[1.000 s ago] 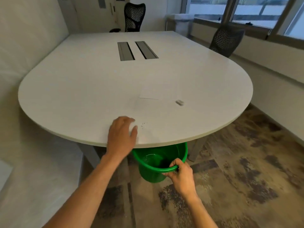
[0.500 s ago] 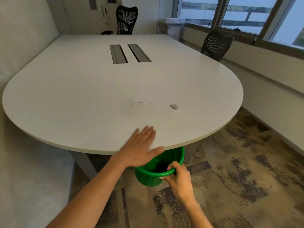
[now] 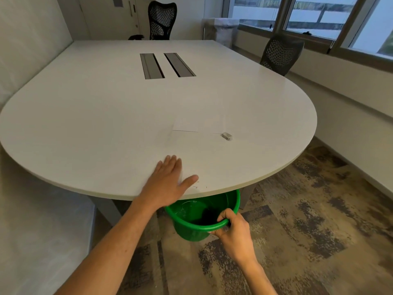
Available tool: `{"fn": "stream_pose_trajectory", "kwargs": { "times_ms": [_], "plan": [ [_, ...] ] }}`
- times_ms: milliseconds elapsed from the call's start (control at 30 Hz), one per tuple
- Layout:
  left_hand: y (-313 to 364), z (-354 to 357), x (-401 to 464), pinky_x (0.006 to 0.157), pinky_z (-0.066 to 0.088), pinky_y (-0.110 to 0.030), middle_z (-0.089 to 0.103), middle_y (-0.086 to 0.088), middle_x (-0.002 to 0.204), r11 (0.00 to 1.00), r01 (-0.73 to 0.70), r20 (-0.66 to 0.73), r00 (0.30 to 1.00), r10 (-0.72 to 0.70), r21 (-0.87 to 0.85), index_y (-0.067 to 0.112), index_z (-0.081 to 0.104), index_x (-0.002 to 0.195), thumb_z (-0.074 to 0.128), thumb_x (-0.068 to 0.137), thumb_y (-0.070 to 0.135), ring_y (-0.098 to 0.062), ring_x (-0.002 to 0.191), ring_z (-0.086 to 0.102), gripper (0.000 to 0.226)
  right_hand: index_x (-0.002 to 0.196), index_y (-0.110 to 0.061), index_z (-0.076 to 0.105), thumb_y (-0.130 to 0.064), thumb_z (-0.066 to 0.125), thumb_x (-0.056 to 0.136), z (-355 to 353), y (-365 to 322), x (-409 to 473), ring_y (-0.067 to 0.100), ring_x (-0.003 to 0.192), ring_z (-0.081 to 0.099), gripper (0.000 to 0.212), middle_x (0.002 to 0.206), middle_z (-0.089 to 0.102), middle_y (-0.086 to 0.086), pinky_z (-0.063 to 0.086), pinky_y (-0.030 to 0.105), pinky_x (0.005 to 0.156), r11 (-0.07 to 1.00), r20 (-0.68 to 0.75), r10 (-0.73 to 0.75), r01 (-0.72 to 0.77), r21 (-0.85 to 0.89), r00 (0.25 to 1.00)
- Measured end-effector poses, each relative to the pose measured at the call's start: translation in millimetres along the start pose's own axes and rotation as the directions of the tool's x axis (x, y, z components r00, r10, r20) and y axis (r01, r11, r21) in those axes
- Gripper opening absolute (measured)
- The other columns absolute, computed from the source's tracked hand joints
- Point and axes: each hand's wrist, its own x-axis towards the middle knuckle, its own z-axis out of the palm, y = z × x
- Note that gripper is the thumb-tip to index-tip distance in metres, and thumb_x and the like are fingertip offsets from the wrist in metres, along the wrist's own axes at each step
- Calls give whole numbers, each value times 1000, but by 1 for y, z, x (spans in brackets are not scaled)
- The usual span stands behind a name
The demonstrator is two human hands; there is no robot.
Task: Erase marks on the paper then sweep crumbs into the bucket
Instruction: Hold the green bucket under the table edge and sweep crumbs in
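Left hand flat on white table near front edge, fingers spread, grasping nothing, thumb out toward a few dark crumbs just beside it. Right hand clenched round near rim of green bucket, holding it below table edge, directly under the crumbs.

Paper lying flat further in, well apart from left hand; pale, hard to separate from tabletop. Eraser just beside its right corner, touching nothing else.

Handling, judged: crumbs very light, loose, prone to scatter or cling to skin; best pushed with side of palm in 1 slow pass toward edge. Bucket thin plastic, light, stiff at rim; rim grip adequate. Paper light, likely to slide if brushed.

Surroundings: 2 cable slots mid-table, 2 mesh chairs beyond, patterned carpet below. Nothing between hand and edge. Risk: crumbs missing bucket mouth, landing on carpet.
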Motion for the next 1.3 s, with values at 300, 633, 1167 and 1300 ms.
{"fn": "stream_pose_trajectory", "kwargs": {
  "times_ms": [300,633,1167,1300],
  "plan": [
    [40,19,-38,118,-14,-27,-20,8,159,907,-422,120,900,419,0,24,-10,153,11,87,74,-2,142,-27,85,71,-30,47,-25,82,69,-1,1,-2,4,71,47,36,77,55,-8,34,17,55,999,-13,-14,14,-31,1000],
    [10,11,-15,120,-8,-34,-14,3,160,995,-94,-29,995,95,24,19,-4,154,10,88,74,-11,146,-16,88,77,-24,54,-19,83,67,-6,-4,-5,4,74,47,31,81,54,-10,33,17,58,999,-18,4,-5,-42,1000],
    [12,13,-33,120,2,-28,11,16,158,954,-238,-221,955,196,-182,32,25,150,22,89,70,3,144,-1,71,76,-25,53,-19,83,67,-10,-5,-5,4,76,49,32,83,55,-8,36,17,59,999,-29,43,-44,-20,999],
    [-28,3,-10,121,-3,-42,-4,-4,163,988,144,-131,980,-150,-52,20,7,155,9,85,77,-19,149,-8,90,76,-26,53,-18,84,67,-10,-7,-6,3,76,48,33,83,55,-8,36,15,59,999,-28,50,-50,-9,998]
  ]
}}
